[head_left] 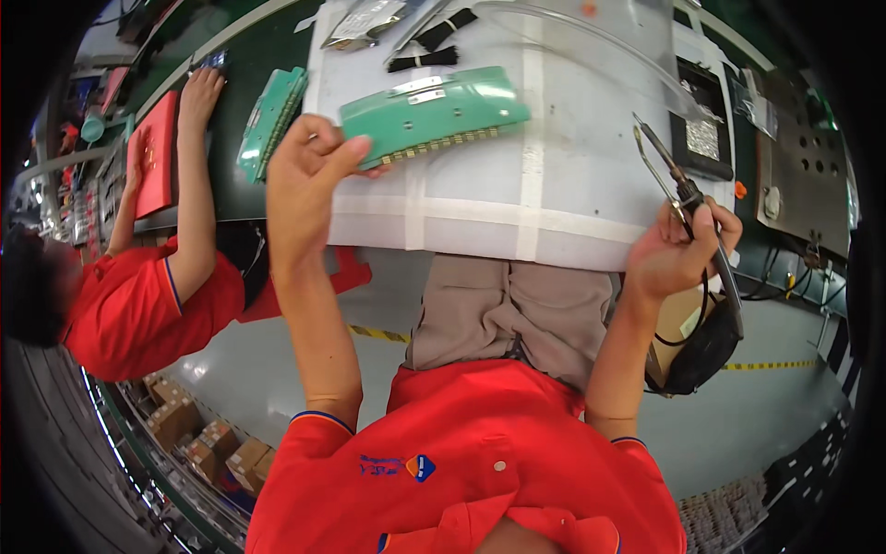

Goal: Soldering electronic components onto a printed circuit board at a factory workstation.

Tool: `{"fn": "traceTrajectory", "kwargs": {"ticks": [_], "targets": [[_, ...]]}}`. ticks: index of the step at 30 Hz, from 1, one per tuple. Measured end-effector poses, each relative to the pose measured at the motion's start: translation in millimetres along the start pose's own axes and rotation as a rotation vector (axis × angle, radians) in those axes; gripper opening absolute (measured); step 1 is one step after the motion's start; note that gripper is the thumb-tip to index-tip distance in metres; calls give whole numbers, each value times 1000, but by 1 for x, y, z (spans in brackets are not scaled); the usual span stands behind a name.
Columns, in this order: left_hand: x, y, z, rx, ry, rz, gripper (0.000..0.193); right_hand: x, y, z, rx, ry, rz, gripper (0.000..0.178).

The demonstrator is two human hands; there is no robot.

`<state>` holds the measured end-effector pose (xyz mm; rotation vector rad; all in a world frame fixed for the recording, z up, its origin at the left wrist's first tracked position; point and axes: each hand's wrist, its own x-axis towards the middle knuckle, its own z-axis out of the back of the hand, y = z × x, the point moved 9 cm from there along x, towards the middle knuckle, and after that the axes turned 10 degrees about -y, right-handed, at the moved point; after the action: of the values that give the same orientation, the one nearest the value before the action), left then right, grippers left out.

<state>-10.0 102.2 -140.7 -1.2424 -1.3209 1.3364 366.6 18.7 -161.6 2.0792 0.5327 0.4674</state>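
Note:
My left hand (314,166) is closed on the left end of a long green board (434,109), thumb on top. The board is tilted up over the white worktop. A row of gold-coloured terminals runs along its near edge, and small white labels sit near its far edge. In my right hand (688,242), at the table's right front corner, is a soldering iron (688,189). Its tip and a thin curved metal guide beside it point up and left, apart from the board. A dark cable hangs below that hand.
A second green board (274,125) lies left of the white worktop (471,208). Bundled black wires (425,59) and clear bags lie at the back. A black tray (703,120) stands at the right. On the left, a co-worker's arm (194,157) reaches past a red panel (157,152).

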Motion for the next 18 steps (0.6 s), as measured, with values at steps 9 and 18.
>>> {"fn": "traceTrajectory", "kwargs": {"ticks": [9,18], "targets": [[16,-24,110,-74,-192,-104,21,2,1,2,-38,7,26,9],[102,10,192,-370,-524,-170,15,-1,3,-3,-79,-4,22,8]]}}
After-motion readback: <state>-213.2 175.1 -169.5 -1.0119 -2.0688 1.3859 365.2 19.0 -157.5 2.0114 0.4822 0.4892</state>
